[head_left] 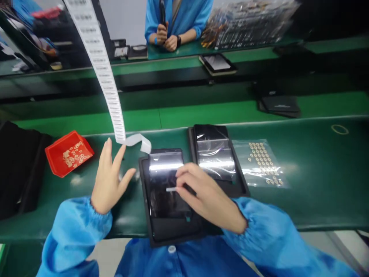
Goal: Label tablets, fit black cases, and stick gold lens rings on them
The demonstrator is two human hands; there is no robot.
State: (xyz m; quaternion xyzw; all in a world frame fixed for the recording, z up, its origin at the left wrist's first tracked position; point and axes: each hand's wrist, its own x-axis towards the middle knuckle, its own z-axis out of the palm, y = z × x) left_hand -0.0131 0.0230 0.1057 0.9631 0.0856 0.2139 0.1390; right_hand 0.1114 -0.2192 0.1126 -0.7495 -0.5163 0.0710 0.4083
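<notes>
My right hand (198, 188) pinches a small white label (171, 189) between thumb and fingers. It hovers over a glossy black panel (165, 204) with clear film, which lies in a black tray (161, 240). My left hand (111, 177) is spread with nothing in it, close to the lower end of a long strip of barcode labels (108, 82). A curl of bare backing paper (146, 145) trails from that strip toward the panel. Right of the first panel, a second film-covered panel (215, 154) rests in another black tray.
At the left are a red bin (54, 161) of small rings and a dark stack (20, 173). A clear bag (259, 169) with ring-shaped pieces lies at the right. Across the bench a co-worker's hands (167, 38) hold a dark object, near a shelf with a framed device (217, 63).
</notes>
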